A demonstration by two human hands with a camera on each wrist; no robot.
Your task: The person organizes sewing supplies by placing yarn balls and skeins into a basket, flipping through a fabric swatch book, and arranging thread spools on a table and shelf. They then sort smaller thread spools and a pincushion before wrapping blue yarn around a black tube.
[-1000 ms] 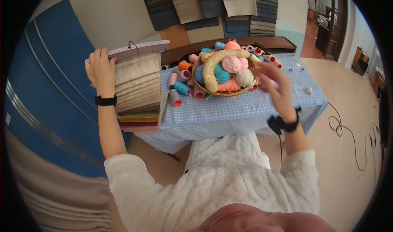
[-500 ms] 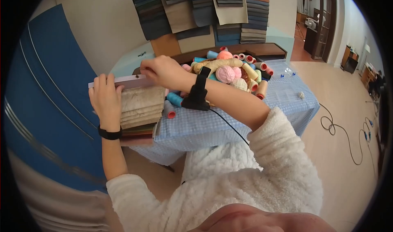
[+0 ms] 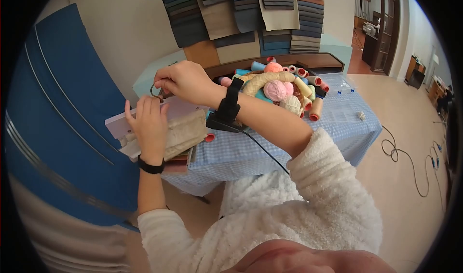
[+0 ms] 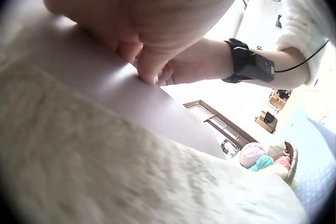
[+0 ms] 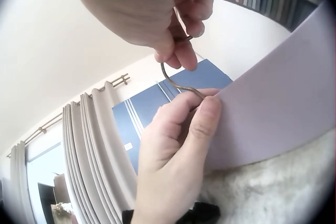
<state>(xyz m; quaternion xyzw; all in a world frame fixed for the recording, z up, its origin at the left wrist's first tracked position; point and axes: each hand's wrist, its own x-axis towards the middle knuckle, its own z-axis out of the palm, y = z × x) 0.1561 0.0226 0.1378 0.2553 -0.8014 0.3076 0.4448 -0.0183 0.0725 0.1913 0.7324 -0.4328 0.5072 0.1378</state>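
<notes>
A fabric sample hanger has a pale lilac header board [image 3: 120,124] with a bent metal hook [image 5: 176,84] at its top edge. Cream plush swatches [image 3: 190,134] hang below the board. My left hand [image 3: 149,124] grips the board by its edge, thumb and fingers beside the hook's base. Just above it, my right hand [image 3: 185,83] pinches the hook between thumb and fingertips; the hook's upper end is partly hidden in the fingers. In the right wrist view, the left thumb [image 5: 202,121] presses against the board right at the hook.
A wicker basket of yarn balls [image 3: 275,90] stands among thread spools [image 3: 315,109] on a blue checked tablecloth [image 3: 270,137]. A clear plastic case [image 3: 333,99] lies at the right. Fabric samples [image 3: 241,12] hang on the wall behind; a blue panel [image 3: 62,104] is at the left.
My right hand has crossed from beside the yarn basket to the hook and taken hold of it. My left hand has shifted right along the board, which now tilts up at its right end.
</notes>
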